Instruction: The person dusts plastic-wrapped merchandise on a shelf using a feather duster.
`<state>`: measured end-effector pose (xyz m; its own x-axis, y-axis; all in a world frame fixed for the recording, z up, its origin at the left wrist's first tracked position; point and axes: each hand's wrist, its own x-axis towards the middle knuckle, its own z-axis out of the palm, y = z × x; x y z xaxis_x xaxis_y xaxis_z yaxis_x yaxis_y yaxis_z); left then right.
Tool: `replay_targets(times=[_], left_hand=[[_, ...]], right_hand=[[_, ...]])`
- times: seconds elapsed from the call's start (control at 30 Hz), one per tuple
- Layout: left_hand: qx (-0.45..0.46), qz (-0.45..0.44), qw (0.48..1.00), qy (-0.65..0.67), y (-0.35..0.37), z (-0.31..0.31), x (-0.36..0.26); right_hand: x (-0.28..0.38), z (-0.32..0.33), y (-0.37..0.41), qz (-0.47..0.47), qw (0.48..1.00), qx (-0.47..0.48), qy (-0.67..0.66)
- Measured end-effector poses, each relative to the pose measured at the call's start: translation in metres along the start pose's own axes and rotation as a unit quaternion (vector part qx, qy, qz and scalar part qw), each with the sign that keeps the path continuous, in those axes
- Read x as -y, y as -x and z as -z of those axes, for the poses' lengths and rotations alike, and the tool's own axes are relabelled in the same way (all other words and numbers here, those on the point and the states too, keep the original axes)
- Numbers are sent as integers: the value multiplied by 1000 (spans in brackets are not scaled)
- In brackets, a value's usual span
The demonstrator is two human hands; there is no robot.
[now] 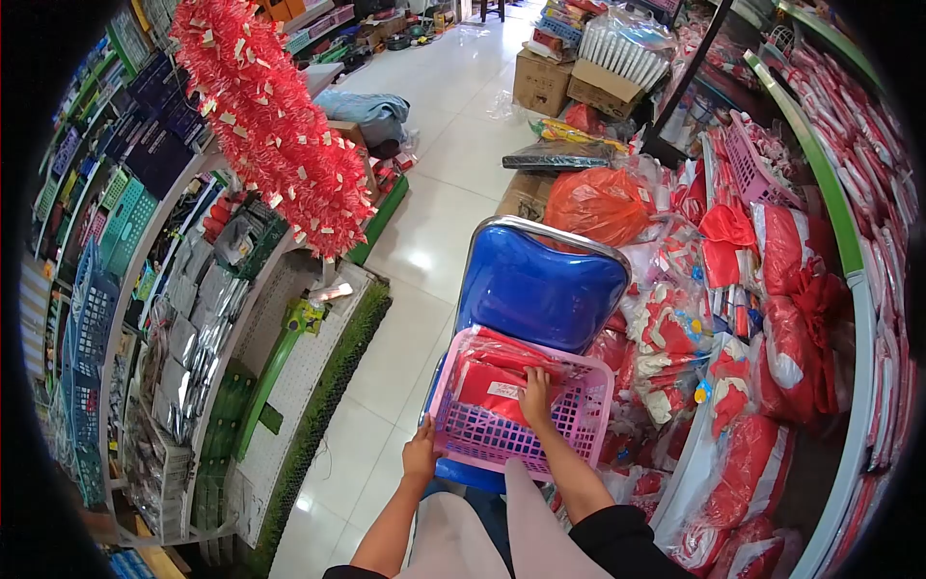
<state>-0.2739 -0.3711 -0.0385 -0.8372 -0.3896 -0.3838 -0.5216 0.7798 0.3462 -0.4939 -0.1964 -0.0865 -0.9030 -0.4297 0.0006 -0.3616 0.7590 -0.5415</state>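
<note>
A pink plastic basket (451, 436) with slotted sides sits on the seat of a blue chair (540, 289). My left hand (421, 452) is closed round the basket's left rim, near its front corner. Inside lie red packets (482, 384) in clear plastic, the top one bearing a small white label. My right hand (536, 396) reaches into the basket, its thumb and fingers at the right part of the top red packet. What the packets contain cannot be made out.
Plastic-wrapped red and white goods (743, 473) crowd the right side. An orange bag (598, 207) and cardboard boxes (542, 82) stand beyond the chair. Red tinsel (280, 135) hangs at upper left, above stocked shelves (183, 318). White floor tiles (415, 227) run along the aisle.
</note>
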Motion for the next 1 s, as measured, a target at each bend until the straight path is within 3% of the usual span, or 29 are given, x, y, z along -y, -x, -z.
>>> replay_targets(times=[0.13,0.23,0.37,0.4,0.5,0.53,0.63,0.77,0.8,0.9,0.93,1.0], left_hand=[[12,10,999,-32,0,6,-7],[4,4,997,-74,-2,-2,-4],[-1,-2,993,-115,-3,-6,-3],[6,-1,993,-119,-3,-7,-3],[44,8,991,-128,-7,-2,-6],[49,6,988,-146,-8,-1,-6],[84,-6,975,-206,-18,-3,0],[160,-12,952,-260,-26,44,-45],[185,-17,943,-278,-27,60,-60],[242,-174,950,-89,-101,-1,-54],[258,-341,897,-111,-146,-45,-50],[300,-395,862,-106,-119,3,-122]], right_hand=[[-8,2,9,-4,998,58,33],[-4,11,28,-27,998,35,47],[5,40,58,-87,996,-4,-27],[-4,44,64,-63,993,-32,-95],[-7,82,85,-123,953,-71,-268],[-7,92,91,-112,941,-129,-293],[6,144,115,-192,912,-173,-318],[18,198,150,-155,850,-282,-418],[33,220,162,-170,812,-287,-479],[72,273,203,-165,759,-351,-523],[83,286,220,-129,749,-369,-536],[113,308,251,-122,703,-416,-564]])
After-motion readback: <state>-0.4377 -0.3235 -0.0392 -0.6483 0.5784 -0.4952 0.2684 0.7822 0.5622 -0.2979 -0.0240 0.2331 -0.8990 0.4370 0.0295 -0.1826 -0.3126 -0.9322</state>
